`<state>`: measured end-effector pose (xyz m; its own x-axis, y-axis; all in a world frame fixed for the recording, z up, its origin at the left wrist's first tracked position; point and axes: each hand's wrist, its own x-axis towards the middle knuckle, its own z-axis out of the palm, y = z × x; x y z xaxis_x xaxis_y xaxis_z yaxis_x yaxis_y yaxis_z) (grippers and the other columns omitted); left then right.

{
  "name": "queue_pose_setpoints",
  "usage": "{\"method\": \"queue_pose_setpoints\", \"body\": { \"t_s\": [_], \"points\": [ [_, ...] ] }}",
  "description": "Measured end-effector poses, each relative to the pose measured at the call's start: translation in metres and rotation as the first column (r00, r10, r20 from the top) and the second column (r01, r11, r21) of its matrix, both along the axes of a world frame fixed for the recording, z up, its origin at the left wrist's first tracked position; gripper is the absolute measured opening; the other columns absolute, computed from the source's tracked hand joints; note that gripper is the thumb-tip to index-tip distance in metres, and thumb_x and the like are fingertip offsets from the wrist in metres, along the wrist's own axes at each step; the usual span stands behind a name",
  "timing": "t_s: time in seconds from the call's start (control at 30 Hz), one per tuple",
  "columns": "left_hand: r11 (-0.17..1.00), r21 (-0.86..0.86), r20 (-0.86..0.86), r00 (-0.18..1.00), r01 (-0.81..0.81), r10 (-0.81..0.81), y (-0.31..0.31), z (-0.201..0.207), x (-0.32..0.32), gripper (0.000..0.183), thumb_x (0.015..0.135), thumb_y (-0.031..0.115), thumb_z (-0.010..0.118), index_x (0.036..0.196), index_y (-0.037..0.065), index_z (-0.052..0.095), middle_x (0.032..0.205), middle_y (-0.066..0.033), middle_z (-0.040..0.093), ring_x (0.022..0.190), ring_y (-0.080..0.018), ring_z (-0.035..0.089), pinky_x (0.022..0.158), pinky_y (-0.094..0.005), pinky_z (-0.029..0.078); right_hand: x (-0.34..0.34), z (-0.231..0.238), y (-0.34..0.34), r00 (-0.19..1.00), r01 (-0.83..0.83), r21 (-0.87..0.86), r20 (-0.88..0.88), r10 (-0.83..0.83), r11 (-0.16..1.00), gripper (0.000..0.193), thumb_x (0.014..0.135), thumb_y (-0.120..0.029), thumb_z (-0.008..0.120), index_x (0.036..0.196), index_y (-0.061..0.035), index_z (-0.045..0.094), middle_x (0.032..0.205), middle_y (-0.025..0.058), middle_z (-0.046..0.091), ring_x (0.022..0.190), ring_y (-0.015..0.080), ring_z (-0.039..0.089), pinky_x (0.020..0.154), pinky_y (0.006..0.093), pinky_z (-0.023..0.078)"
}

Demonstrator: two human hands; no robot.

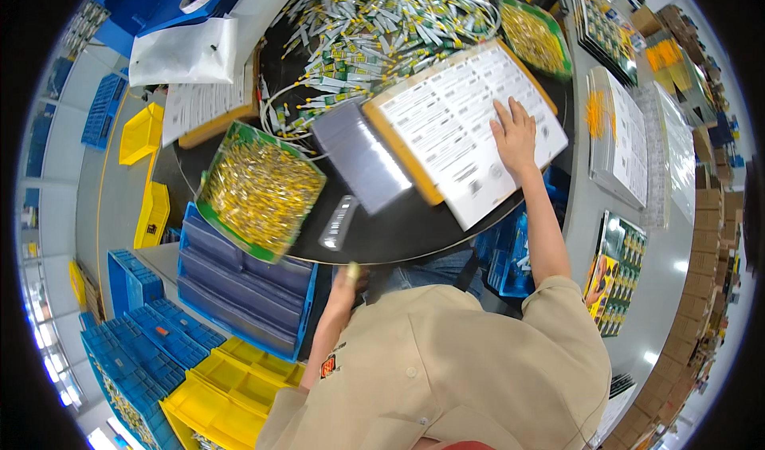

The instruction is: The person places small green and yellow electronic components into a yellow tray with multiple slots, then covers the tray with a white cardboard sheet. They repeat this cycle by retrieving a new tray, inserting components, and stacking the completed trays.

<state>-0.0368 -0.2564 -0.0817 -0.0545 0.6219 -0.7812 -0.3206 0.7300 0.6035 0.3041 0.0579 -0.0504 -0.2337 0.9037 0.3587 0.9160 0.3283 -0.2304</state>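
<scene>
My right hand (515,137) lies with its fingers spread on a stack of printed white sheets (454,123), which rests on a yellow-brown board on the round black table (311,247). My left hand (347,286) is low beside the table's front edge, smeared by motion. Its fingers do not show clearly. Just beyond it on the table is a small clear plastic blister (339,223). Between that and the sheets lies a clear plastic folder or sleeve stack (362,155). A green-rimmed tray (299,215) of small yellow-and-clear pieces stands to the left.
Small green-and-white tubes (382,31) pile up at the table's far side. Another tray of yellow pieces (534,39) is at the far right. Blue crates (239,286) and yellow bins (227,390) stand at the lower left. A grey bench (570,235) with printed cards runs along the right.
</scene>
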Motion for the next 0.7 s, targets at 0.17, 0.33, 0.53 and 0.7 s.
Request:
{"method": "queue_pose_setpoints", "body": {
  "t_s": [0.17,0.33,0.53,0.7],
  "points": [
    [0.741,0.257,-0.224,0.708,-0.62,0.67,0.026,-0.047,-0.066,0.057,0.096,0.056,0.046,0.12,0.005,0.052,0.101,-0.0063,0.063,0.079,-0.0162,0.062,0.061,-0.0264,0.049,-0.039,-0.002,-0.013,0.985,-0.163,0.004,0.063,0.163,0.987,0.047,0.093,-0.038,0.052,0.138,-0.0253,0.05,0.147,0.0173,0.037,0.135,0.0378,0.032,0.112,0.056,0.017],
    [0.743,0.4,-0.31,0.684,-0.536,0.66,0.041,-0.059,-0.179,0.053,0.097,0.055,0.045,0.119,0.008,0.053,0.088,0.0003,0.06,0.064,-0.0094,0.052,0.051,-0.0258,0.042,-0.089,0.008,-0.041,0.977,-0.203,-0.051,0.053,0.205,0.978,0.048,0.091,-0.041,0.054,0.137,-0.0263,0.051,0.147,0.019,0.035,0.137,0.0381,0.029,0.112,0.058,0.014],
    [0.998,0.063,-0.538,0.843,0.028,0.01,0.04,-0.007,-0.218,0.052,0.099,0.051,0.044,0.103,0.002,0.06,0.084,-0.0066,0.067,0.066,-0.0144,0.064,0.055,-0.0282,0.048,-0.126,0.022,-0.044,0.99,-0.124,-0.166,-0.083,0.112,0.978,0.048,0.084,-0.025,0.061,0.132,-0.0221,0.056,0.143,0.0183,0.04,0.135,0.0384,0.033,0.11,0.0572,0.02],
    [0.896,0.124,-0.249,0.887,0.427,-0.388,0.062,0.067,-0.123,0.042,0.099,0.037,0.051,0.097,-0.004,0.06,0.085,-0.0111,0.069,0.07,-0.0174,0.067,0.061,-0.0287,0.053,-0.23,0.054,-0.045,0.613,-0.79,-0.001,0.029,0.789,0.613,0.049,0.078,-0.004,0.059,0.125,-0.0176,0.059,0.137,0.0174,0.046,0.133,0.0348,0.038,0.112,0.0575,0.024]
  ]
}}
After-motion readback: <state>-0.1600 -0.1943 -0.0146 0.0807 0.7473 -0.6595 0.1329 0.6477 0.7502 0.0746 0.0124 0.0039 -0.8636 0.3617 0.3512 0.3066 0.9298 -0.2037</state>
